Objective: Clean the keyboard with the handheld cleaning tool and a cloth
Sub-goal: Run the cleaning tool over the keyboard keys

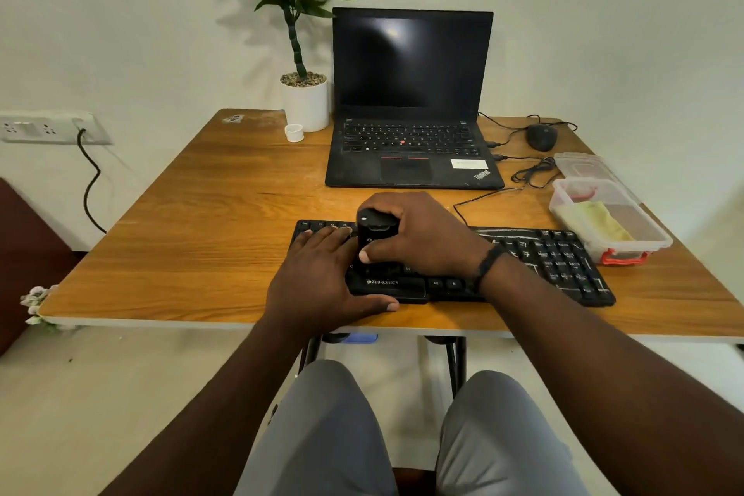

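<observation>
A black keyboard (555,258) lies along the front edge of the wooden table (209,221). My right hand (422,234) grips a small black handheld cleaning tool (374,232) that stands on the keys left of the keyboard's middle. My left hand (322,274) lies flat over the keyboard's left end, fingers stretched over the keys and thumb against the front edge. A yellow cloth (600,223) lies inside a clear plastic box (648,244) at the right.
An open black laptop (410,101) stands behind the keyboard. A wired mouse (541,136) and coiled cables (535,173) lie at the back right. A potted plant (304,101) and a small white cup (294,132) stand at the back. The box lid (583,167) lies behind the box.
</observation>
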